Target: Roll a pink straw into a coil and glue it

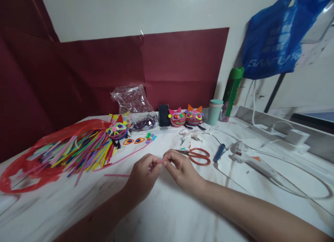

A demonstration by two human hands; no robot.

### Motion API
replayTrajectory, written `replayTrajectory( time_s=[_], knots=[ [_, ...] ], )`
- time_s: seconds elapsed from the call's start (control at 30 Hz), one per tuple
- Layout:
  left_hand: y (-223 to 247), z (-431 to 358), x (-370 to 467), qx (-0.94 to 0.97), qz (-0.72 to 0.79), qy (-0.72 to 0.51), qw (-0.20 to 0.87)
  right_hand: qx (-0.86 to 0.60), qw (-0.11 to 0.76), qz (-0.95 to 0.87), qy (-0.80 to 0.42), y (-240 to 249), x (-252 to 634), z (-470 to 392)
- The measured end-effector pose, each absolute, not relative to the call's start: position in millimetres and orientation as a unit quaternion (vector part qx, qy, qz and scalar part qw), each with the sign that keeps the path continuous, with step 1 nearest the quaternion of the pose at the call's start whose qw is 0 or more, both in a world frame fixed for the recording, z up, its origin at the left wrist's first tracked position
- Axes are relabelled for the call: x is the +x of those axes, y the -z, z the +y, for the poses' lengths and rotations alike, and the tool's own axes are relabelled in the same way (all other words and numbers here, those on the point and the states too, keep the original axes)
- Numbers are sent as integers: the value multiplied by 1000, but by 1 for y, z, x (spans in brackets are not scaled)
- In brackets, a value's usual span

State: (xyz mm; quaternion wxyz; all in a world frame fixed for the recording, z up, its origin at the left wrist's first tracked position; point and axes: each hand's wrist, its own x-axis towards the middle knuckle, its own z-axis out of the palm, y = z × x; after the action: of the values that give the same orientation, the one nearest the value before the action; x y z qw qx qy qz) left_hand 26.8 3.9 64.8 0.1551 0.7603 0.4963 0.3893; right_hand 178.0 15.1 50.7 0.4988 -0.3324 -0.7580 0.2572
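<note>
My left hand (pixel 144 172) and my right hand (pixel 180 167) meet at mid-table, fingertips pinched together on a small bit of pink pipe cleaner (pixel 161 161), mostly hidden by the fingers. Another pink pipe cleaner (pixel 117 175) lies flat at the left of my left hand, its right end out of sight behind the hand. A longer pink one (pixel 130 155) curves across the table behind it. Two orange-rimmed eye pieces (pixel 139 140) and several small coloured beads (pixel 149 136) lie beyond my hands. Orange-handled scissors (pixel 199 156) rest just behind my right hand.
Many coloured pipe cleaners (pixel 78 151) spill from a red bag (pixel 47 139) at the left. Decorated balls (pixel 178 118), a black phone (pixel 164 115) and a green cup (pixel 214 113) stand behind. A blue tool (pixel 219 152), glue gun (pixel 255 163) and cables are at the right.
</note>
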Motion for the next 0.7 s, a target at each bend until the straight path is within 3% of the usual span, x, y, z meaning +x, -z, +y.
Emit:
replayTrajectory(
  time_s=[0.27, 0.53, 0.7],
  knots=[
    [-57, 8, 23, 836, 438, -328, 33, -244, 362, -897, -72, -58, 189, 22],
    [-68, 2, 29, 713, 499, -450, 200, -324, 506, -720, -347, -55, 177, 19],
    [-65, 1, 32, 684, 510, -446, 269, -336, 529, -713, -315, -48, 174, 15]
  ],
)
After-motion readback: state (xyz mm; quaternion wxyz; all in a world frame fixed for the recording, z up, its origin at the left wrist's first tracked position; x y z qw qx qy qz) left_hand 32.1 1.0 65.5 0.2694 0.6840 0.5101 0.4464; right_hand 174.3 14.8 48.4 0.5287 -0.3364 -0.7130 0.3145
